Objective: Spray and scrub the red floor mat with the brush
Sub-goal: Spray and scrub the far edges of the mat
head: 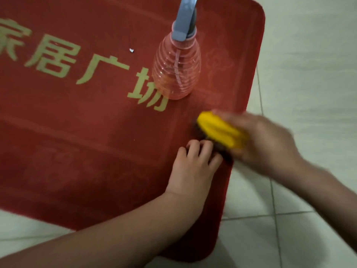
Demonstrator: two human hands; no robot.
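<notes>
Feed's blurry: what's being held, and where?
Right hand grips the yellow brush over its rear end; left hand holds nothing, resting on the red mat.

A: The mat point(96, 180)?
B: Red, with pale gold-green characters point(58, 59) (faint tonal bands point(77, 137) too); the brush point(222, 130) is yellow over dark bristles point(199, 130).
A: And the spray bottle point(176, 70)?
B: Clear pink, ribbed; grey-blue trigger head point(183, 22); floor tiles point(309, 64) pale greenish-white, grey grout point(259, 89).
</notes>
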